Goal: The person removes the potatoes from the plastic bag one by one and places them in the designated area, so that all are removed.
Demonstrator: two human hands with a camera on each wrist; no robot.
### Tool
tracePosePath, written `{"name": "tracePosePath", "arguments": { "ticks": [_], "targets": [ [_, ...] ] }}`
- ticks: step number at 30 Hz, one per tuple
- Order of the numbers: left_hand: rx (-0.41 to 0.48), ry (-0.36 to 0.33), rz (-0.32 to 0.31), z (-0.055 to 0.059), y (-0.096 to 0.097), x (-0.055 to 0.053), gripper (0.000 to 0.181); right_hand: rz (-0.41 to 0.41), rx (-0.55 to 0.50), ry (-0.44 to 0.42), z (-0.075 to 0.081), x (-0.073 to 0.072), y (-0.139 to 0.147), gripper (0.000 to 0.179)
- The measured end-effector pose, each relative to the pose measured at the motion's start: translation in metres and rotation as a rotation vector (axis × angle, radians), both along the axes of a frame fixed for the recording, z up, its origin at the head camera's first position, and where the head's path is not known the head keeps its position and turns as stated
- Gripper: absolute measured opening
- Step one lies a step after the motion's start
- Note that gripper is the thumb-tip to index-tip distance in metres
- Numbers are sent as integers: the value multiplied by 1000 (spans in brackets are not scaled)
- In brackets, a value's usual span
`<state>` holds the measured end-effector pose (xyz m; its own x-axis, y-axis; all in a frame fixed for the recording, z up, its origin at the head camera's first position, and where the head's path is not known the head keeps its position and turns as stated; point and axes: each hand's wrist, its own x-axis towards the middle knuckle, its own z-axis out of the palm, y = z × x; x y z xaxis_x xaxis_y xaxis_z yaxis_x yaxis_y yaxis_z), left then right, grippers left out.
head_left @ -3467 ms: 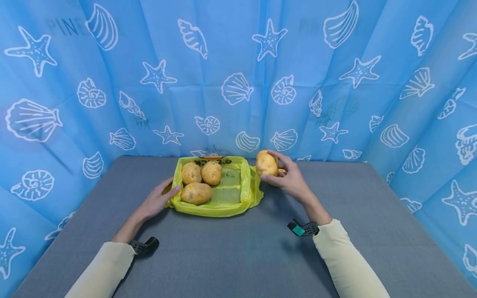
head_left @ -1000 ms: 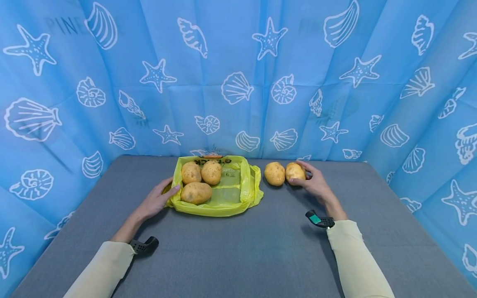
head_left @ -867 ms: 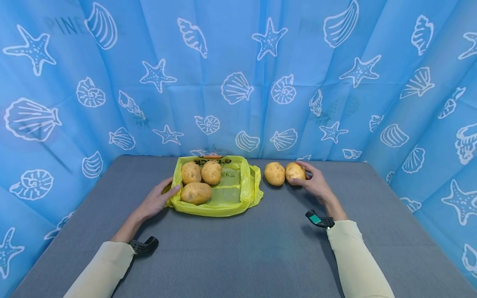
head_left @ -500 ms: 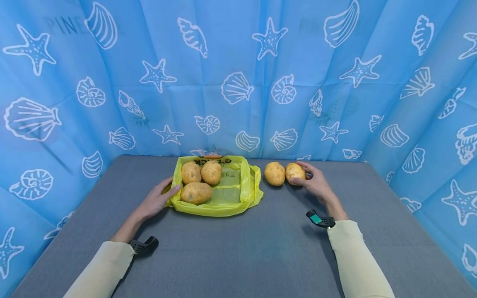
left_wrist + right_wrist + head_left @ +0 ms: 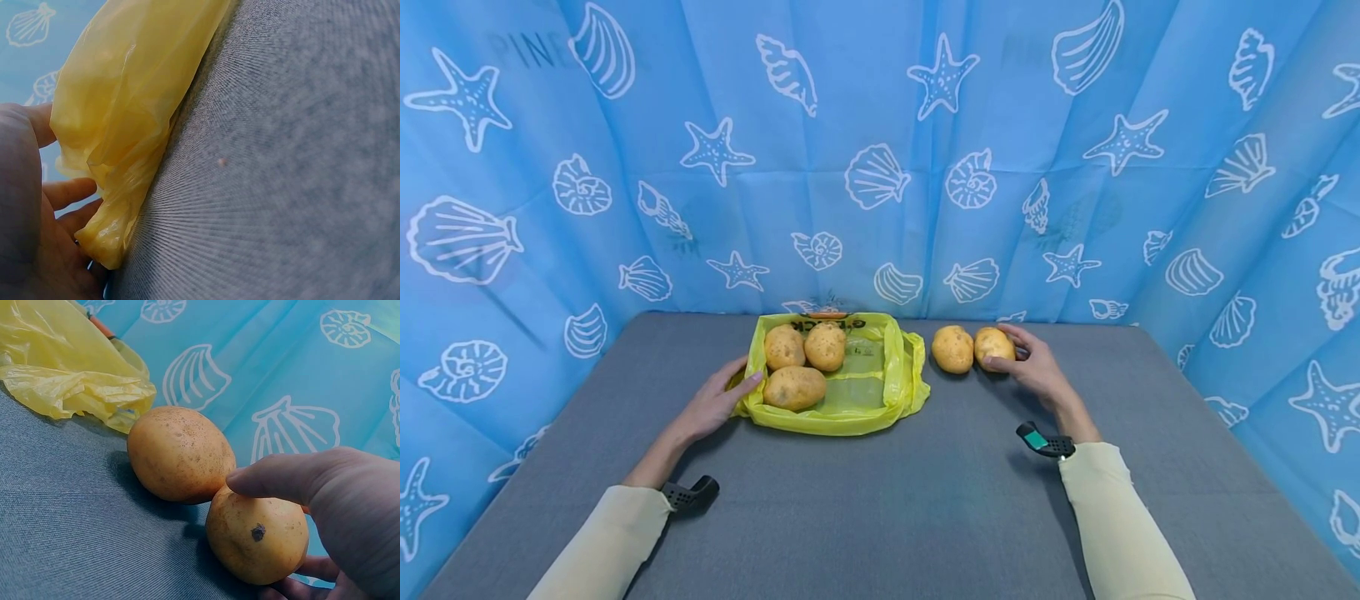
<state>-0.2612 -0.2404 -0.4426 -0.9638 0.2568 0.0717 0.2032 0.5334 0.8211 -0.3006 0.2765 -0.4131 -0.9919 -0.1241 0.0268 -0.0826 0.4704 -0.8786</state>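
Observation:
A yellow plastic bag (image 5: 835,423), its top folded down into an open box shape, stands at the table's back. Inside, toward its left, lie three potatoes (image 5: 795,388). My left hand (image 5: 711,402) rests against the bag's left side, fingers loosely spread along the crinkled plastic (image 5: 119,150). Right of the bag, two potatoes sit side by side on the table. My right hand (image 5: 1033,367) grips the right-hand potato (image 5: 259,540), thumb over its top and fingers partly hidden behind it. The other potato (image 5: 181,453) is close beside it, near my thumb tip.
The table has a grey cloth (image 5: 880,517) over it. A blue curtain (image 5: 880,100) printed with white shells and starfish hangs around the back and sides. Each wrist wears a black strap (image 5: 1047,442).
Earlier my right hand held a potato up beside the bag; now two potatoes lie there and the hand is farther right, on the right-hand one. Over the last second nothing moves.

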Motion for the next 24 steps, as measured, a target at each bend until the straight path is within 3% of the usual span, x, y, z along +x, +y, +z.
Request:
{"name": "tracePosePath", "arguments": {
  "ticks": [17,24],
  "targets": [
    [-12,7,0,2,1,1,69,-69,41,3,15,3,3,82],
    [-8,-2,0,2,1,1,69,-59,30,16,24,6,1,83]
  ]
}}
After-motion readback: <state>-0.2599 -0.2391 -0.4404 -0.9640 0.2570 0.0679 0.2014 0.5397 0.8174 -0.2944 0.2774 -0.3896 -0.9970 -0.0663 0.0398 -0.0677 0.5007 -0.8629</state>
